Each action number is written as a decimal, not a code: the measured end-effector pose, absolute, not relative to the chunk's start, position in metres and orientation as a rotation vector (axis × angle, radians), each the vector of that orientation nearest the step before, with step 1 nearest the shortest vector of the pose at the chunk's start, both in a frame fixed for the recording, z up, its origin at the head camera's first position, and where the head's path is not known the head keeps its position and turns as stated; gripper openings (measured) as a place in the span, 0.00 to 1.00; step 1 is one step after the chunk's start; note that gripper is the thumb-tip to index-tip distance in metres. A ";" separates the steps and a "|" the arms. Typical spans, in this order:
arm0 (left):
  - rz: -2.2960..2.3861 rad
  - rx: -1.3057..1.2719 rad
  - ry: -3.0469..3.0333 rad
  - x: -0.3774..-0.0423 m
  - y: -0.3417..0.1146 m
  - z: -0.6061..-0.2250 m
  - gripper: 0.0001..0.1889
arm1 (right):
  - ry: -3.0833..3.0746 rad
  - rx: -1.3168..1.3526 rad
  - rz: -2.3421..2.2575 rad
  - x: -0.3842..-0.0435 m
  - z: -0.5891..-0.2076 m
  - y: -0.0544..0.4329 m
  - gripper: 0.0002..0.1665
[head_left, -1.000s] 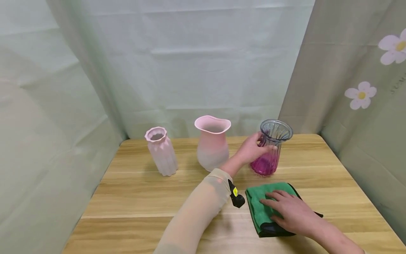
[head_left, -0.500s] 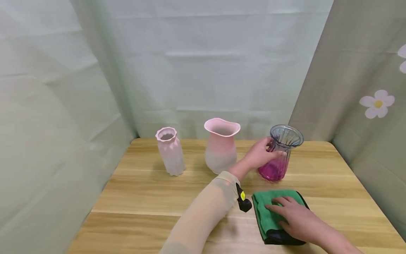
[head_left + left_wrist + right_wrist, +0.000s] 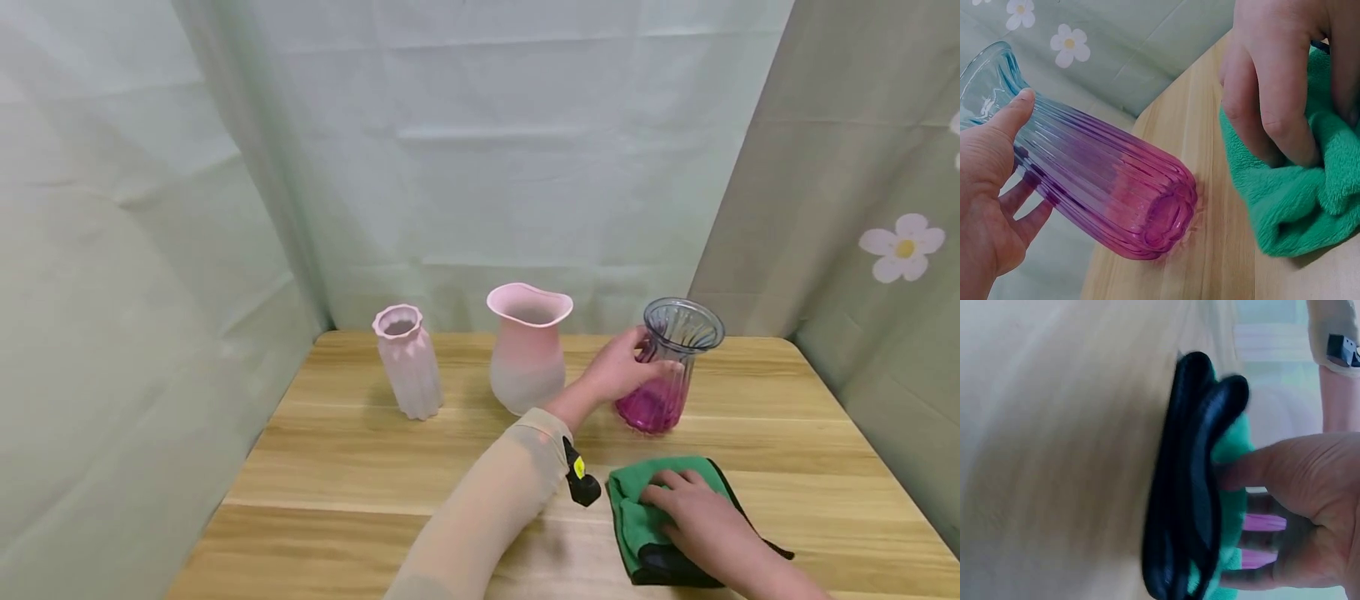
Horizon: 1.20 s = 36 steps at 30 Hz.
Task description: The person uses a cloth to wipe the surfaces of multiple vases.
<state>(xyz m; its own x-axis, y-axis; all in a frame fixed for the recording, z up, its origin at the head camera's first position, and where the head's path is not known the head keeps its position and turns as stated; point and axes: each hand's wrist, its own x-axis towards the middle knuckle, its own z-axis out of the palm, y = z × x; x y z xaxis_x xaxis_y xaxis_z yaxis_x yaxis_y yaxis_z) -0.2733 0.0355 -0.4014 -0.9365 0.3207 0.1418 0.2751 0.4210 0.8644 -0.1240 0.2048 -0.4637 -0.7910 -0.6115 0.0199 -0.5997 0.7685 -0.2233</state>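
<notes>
My left hand (image 3: 618,367) grips a ribbed glass vase (image 3: 660,396), blue at its flared rim and pink-purple at the base. In the left wrist view, thumb and fingers lie around the neck of this vase (image 3: 1107,181), tilted in that picture. A folded green cloth (image 3: 633,521) with black edging lies on the table in front of it. On the cloth is my right hand (image 3: 701,517), its fingers curled into the top layer and bunching it. The right wrist view shows the thumb of this hand (image 3: 1310,512) against the cloth's dark folded edge (image 3: 1191,481).
Left of the glass vase stands a pink-and-white vase (image 3: 528,358) with a wavy rim. Farther left is a slim pale pink fluted vase (image 3: 411,371). The wooden table (image 3: 337,475) ends at a pale curtain (image 3: 510,183) behind.
The right fingers, fairly straight on the cloth earlier, have curled and wrinkled it. The left hand keeps its hold on the glass vase. The head view has shifted slightly.
</notes>
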 end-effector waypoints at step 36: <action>1.554 0.574 2.642 -0.270 0.036 -0.402 0.30 | 2.576 -0.565 -1.910 -0.156 -0.435 0.295 0.14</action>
<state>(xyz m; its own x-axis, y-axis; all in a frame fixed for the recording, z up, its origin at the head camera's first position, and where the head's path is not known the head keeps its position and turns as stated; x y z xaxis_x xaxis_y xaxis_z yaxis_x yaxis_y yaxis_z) -0.2696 0.0363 -0.4022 -0.9320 0.3233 0.1637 0.3001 0.4353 0.8488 -0.1563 0.2949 -0.4352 -0.9335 -0.2065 0.2932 -0.3406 0.2542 -0.9052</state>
